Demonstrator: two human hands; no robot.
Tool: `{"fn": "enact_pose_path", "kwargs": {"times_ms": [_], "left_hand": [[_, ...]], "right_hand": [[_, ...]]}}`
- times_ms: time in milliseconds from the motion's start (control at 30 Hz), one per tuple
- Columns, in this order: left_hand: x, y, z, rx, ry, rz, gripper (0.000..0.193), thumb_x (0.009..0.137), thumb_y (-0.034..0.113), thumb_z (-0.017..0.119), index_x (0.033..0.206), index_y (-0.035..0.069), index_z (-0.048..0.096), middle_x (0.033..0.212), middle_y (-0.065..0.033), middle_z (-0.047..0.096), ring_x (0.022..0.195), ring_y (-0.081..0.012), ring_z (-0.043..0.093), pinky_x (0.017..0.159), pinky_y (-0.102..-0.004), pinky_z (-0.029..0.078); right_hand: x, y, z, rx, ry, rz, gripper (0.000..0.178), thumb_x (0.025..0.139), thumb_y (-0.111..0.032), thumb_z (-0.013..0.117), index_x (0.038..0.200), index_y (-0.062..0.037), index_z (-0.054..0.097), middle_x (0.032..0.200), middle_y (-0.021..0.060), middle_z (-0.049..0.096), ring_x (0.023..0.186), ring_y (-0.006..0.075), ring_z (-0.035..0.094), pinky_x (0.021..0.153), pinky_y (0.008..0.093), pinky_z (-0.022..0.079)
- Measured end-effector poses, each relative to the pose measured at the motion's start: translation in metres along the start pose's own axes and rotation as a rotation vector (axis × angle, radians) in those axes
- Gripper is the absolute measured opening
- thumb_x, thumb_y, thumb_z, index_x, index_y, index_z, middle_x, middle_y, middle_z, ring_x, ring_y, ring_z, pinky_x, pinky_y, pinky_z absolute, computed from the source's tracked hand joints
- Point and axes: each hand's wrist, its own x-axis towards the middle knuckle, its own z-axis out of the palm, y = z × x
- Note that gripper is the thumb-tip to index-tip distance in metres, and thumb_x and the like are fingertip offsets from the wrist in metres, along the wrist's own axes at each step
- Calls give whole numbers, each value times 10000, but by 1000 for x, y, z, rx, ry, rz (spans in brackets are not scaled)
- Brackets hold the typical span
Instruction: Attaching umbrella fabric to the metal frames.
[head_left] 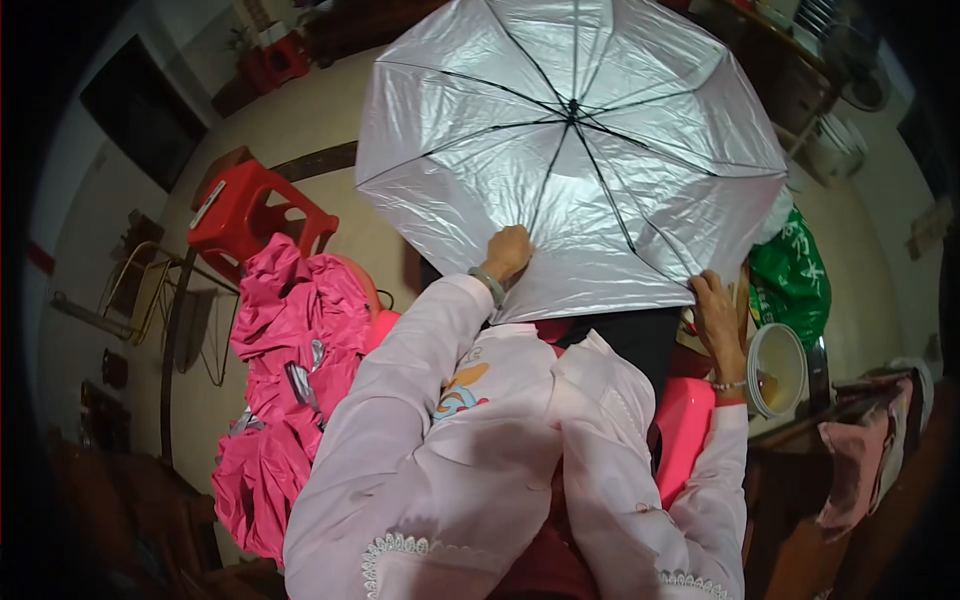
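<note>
An open umbrella (pixel 460 190) spreads in front of me, its silver inner side facing me and its black ribs fanning out from the dark hub (pixel 572 112). My left hand (pixel 508 252) is closed on the near part of the canopy, where one rib runs down to the rim; its fingertips are partly hidden. At the canopy's near right edge, my right hand (pixel 716 312) pinches the rim close to a rib end. Between the two hands the silver fabric hangs in creases over my lap.
To my left, bright pink fabric (pixel 300 310) with silvery patches lies heaped beside a red plastic stool (pixel 240 215). A metal-framed rack (pixel 140 295) stands farther left. On the right are a green bag (pixel 795 275), a white bucket (pixel 776 370) and a pink cloth (pixel 855 465) over dark wooden furniture.
</note>
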Motion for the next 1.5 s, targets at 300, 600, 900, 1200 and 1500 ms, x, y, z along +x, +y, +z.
{"fn": "enact_pose_path", "kwargs": {"times_ms": [300,600,900,1200,1500], "left_hand": [[0,-5,12,70,161,52,198,738,172,560,787,-20,564,808,-236,603,782,-373,594,679,-447,474],[1,-12,14,-10,93,-19,236,687,191,565,790,-21,581,836,-236,602,799,-382,583,705,-449,454],[1,-17,18,-9,162,114,249,728,211,508,788,-21,573,831,-226,606,806,-387,580,734,-465,442],[6,-12,17,-10,109,44,235,711,227,563,770,0,576,784,-195,616,755,-357,587,691,-427,448],[4,-13,15,3,93,59,248,711,231,563,784,-6,575,778,-200,615,755,-365,585,689,-424,448]], "right_hand": [[1,-3,1,41,-5,28,301,728,38,489,1022,-27,499,1064,170,470,924,374,498,766,402,413],[3,-12,-14,-58,28,21,366,724,25,511,1084,-34,483,1124,181,453,986,385,477,808,403,406],[-10,38,-5,-38,367,173,494,734,-31,582,1188,-14,389,1210,230,376,1058,382,447,845,409,420],[-59,123,74,-182,-203,441,413,808,-282,547,1096,-10,430,819,188,607,770,379,586,640,445,469],[-33,94,117,-213,-124,676,478,754,-376,598,1093,-72,451,860,178,615,799,333,619,666,424,497]]}}
